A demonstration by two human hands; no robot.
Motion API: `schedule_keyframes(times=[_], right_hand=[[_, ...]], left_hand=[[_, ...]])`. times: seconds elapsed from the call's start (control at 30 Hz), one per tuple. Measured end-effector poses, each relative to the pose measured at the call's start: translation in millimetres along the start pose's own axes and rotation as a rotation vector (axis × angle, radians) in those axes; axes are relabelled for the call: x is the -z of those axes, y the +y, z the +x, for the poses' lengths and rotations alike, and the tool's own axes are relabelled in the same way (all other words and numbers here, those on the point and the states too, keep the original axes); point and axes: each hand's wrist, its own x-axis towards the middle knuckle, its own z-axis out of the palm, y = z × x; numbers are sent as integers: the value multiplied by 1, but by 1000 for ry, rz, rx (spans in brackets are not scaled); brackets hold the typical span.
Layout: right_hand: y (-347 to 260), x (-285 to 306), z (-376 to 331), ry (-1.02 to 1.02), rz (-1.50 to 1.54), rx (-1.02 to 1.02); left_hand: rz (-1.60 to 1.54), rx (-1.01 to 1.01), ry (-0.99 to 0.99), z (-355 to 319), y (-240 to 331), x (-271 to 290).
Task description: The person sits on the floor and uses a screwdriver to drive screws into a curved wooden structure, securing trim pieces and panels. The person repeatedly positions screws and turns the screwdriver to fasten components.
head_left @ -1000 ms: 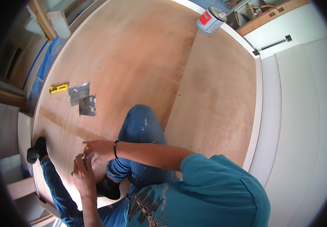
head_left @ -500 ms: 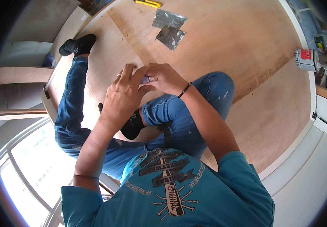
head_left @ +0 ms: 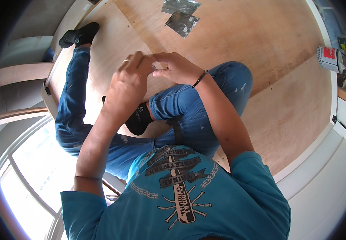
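My left hand [head_left: 128, 82] and my right hand [head_left: 178, 70] meet fingertip to fingertip above the plywood panel [head_left: 229, 44], in front of my bent leg. The left fingers are curled, their backs toward me, with a ring on one. On the right, thumb and fingers are bent in toward the left hand. Something small and pale seems to sit between them, mostly hidden by the fingers. Beyond the hands lie two thin, square metal sheets [head_left: 182, 25], overlapping and smeared with white.
A metal can [head_left: 329, 59] with a red label stands at the panel's right edge. Tools and other items sit past that edge. Shelves [head_left: 23, 75] and a bright window [head_left: 35, 168] are at the left. My jeans-clad legs [head_left: 189, 108] rest on the panel.
My view has tilted, so the metal sheets sit higher and the yellow cutter has left the picture. The hands remain together; the small pale thing between them shows less.
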Motion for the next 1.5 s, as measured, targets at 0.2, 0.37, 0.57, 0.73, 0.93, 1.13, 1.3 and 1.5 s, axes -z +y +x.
schedule_keyframes(times=[0.2,0.37,0.57,0.73,0.93,1.13,1.3,1.5], right_hand=[[16,-4,7,-46,-43,76],[10,-13,5,105,-22,212],[11,-4,8,17,47,70],[6,-8,4,38,-40,166],[-5,3,6,-39,34,28],[2,-5,4,51,-108,257],[0,5,3,-53,95,57],[17,-8,3,-40,-221,-34]], left_hand=[[104,95,-48,10,23,20],[52,-69,-15,0,3,9],[149,299,-232,24,39,28],[63,-208,114,-2,-5,-2],[195,269,-169,5,27,24],[89,53,-45,1,5,7],[96,123,-42,8,30,22],[-21,0,124,-2,-3,3]])
